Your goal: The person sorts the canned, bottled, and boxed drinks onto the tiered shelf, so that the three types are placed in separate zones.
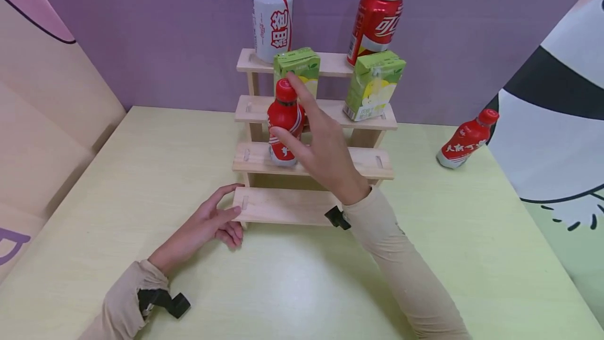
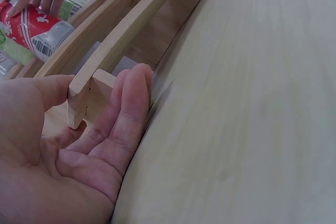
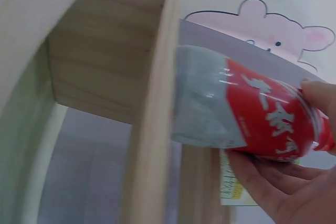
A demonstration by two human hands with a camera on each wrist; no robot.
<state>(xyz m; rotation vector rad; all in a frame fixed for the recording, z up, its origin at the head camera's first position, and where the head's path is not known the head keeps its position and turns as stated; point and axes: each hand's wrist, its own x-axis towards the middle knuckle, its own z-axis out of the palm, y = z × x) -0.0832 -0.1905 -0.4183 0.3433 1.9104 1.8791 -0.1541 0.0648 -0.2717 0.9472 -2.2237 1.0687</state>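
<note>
My right hand point(image 1: 325, 146) holds a small red bottle point(image 1: 284, 119) with a red cap, thumb across its front and index finger up by the cap. The bottle is upright, its base right at the second-lowest step of a wooden stepped rack point(image 1: 288, 206). In the right wrist view, the bottle's pale base point(image 3: 199, 98) is close against the step's edge, with the thumb and other fingers on opposite sides. My left hand point(image 1: 207, 224) pinches the left end of the lowest step; in the left wrist view, its thumb and fingers point(image 2: 131, 103) lie around the corner.
On the top step stand a white can point(image 1: 264, 25) and a red can point(image 1: 373, 25). A step lower are two green juice cartons point(image 1: 309, 64) point(image 1: 373, 88), the left one partly behind the bottle. Another red bottle point(image 1: 464, 140) stands on the table's right side, near the wall.
</note>
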